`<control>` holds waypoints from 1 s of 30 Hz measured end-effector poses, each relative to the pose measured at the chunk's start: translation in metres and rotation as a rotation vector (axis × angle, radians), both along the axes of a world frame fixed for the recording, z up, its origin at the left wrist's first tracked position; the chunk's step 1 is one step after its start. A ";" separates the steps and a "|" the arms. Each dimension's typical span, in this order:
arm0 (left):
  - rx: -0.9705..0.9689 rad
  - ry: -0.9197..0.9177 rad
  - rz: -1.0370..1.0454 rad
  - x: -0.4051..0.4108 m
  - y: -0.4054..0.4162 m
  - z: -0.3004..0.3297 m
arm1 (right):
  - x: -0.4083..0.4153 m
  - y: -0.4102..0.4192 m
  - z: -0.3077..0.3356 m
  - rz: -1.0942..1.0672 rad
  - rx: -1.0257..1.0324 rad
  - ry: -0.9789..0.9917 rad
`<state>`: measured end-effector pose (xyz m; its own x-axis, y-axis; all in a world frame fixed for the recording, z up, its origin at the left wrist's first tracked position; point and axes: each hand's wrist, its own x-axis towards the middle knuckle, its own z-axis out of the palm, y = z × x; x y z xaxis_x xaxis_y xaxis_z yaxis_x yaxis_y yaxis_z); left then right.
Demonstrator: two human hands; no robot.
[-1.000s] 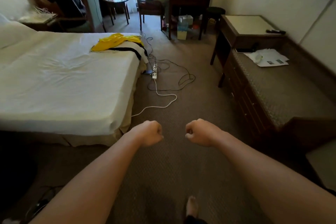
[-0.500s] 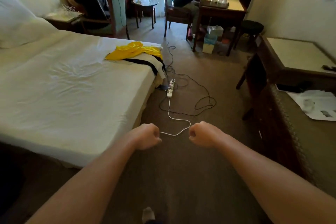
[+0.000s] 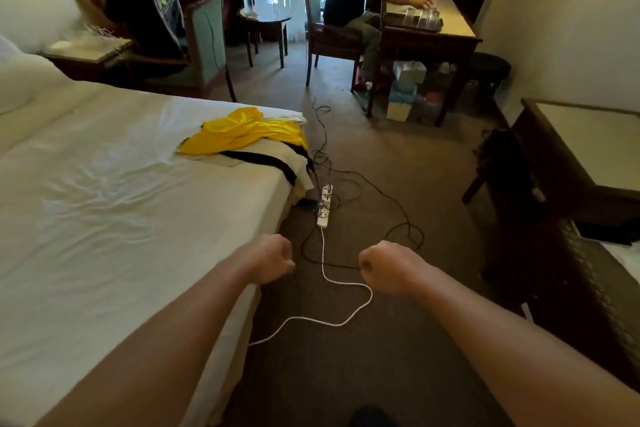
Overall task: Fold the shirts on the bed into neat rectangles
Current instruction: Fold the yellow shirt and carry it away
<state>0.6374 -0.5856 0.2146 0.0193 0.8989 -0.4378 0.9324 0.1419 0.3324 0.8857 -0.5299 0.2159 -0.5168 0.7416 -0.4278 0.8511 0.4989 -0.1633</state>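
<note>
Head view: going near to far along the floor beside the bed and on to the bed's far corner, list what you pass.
Left hand and right hand, both fisted → white cord → power strip → yellow shirt on the bed corner.

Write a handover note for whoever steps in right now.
Left hand: fist, holds nothing. Right hand: fist, holds nothing. Both hang over the carpet beside the bed.
Shirts: yellow shirt lies crumpled on a white shirt with black trim, at the bed's far corner.
Done: nothing folded.
Left: walk to that corner, fold both. Mind the power strip and cables on the floor.
</note>
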 end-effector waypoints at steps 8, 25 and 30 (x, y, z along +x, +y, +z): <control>-0.024 0.055 0.077 -0.074 0.137 -0.010 | -0.075 0.165 -0.022 0.075 -0.028 0.035; -0.111 0.022 0.432 -0.270 0.338 -0.036 | -0.313 0.444 -0.037 0.425 -0.062 0.009; -0.094 0.010 0.458 -0.348 0.400 -0.043 | -0.387 0.509 -0.045 0.430 -0.039 -0.024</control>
